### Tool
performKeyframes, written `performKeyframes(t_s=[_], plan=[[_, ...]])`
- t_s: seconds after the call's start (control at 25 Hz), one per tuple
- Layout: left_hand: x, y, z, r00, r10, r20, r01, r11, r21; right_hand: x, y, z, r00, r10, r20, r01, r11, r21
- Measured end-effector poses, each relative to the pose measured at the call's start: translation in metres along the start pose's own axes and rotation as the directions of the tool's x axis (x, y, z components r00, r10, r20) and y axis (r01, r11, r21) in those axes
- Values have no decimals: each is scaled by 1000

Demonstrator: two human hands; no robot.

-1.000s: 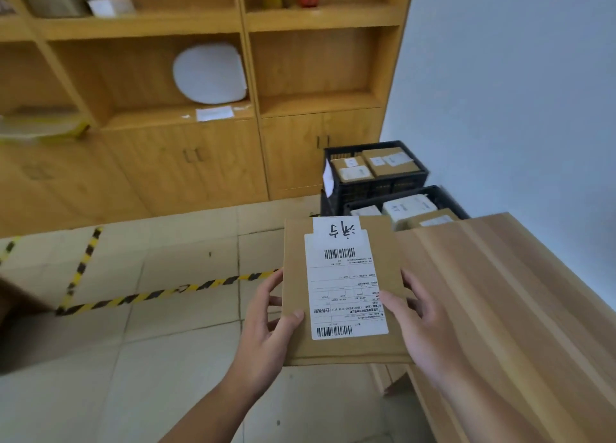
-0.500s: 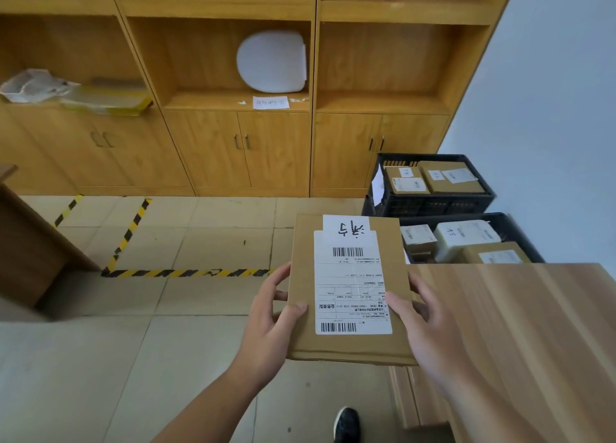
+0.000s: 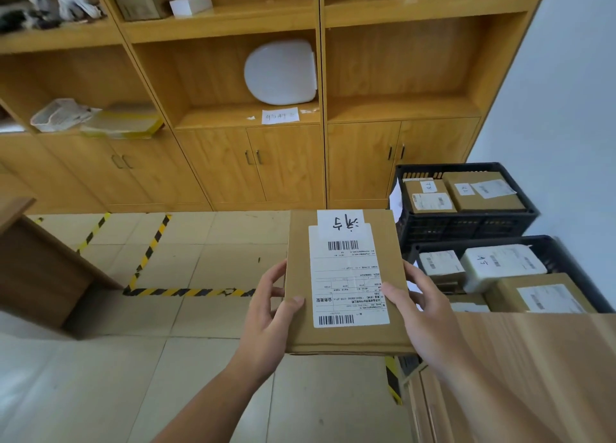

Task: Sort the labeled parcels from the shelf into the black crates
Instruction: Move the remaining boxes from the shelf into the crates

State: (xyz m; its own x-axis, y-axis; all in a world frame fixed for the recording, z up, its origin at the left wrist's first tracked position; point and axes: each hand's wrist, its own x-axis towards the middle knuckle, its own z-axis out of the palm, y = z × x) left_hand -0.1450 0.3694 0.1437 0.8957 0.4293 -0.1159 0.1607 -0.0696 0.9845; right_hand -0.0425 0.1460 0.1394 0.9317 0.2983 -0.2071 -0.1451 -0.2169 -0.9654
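Observation:
I hold a flat brown cardboard parcel (image 3: 346, 334) with a white shipping label and a handwritten tag, face up at mid-frame above the floor. My left hand (image 3: 270, 312) grips its left edge, thumb on top. My right hand (image 3: 423, 312) grips its right edge, thumb on the label. Two black crates stand at the right by the wall: the far crate (image 3: 466, 226) holds two brown parcels, the near crate (image 3: 566, 259) holds several brown and white parcels.
A wooden shelf unit (image 3: 320, 109) with cupboard doors fills the back; a white lid and a paper note lie in its middle bay. A wooden tabletop (image 3: 533, 376) is at the lower right, a wooden desk (image 3: 36, 262) at the left. Yellow-black tape marks the tiled floor.
The view has swung left and up, so more of the shelf and both crates show. The parcel stays gripped in both hands at the same spot before me.

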Motion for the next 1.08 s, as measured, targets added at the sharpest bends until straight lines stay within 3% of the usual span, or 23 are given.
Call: performKeyframes(t_s=[0.32, 1.08], plan=[[75, 2, -13, 999, -27, -27, 26, 999, -31, 80, -13, 20, 997, 21, 71, -22, 1000, 10], [341, 20, -96, 995, -37, 92, 43, 997, -67, 295, -83, 120, 998, 44, -41, -43, 999, 11]])
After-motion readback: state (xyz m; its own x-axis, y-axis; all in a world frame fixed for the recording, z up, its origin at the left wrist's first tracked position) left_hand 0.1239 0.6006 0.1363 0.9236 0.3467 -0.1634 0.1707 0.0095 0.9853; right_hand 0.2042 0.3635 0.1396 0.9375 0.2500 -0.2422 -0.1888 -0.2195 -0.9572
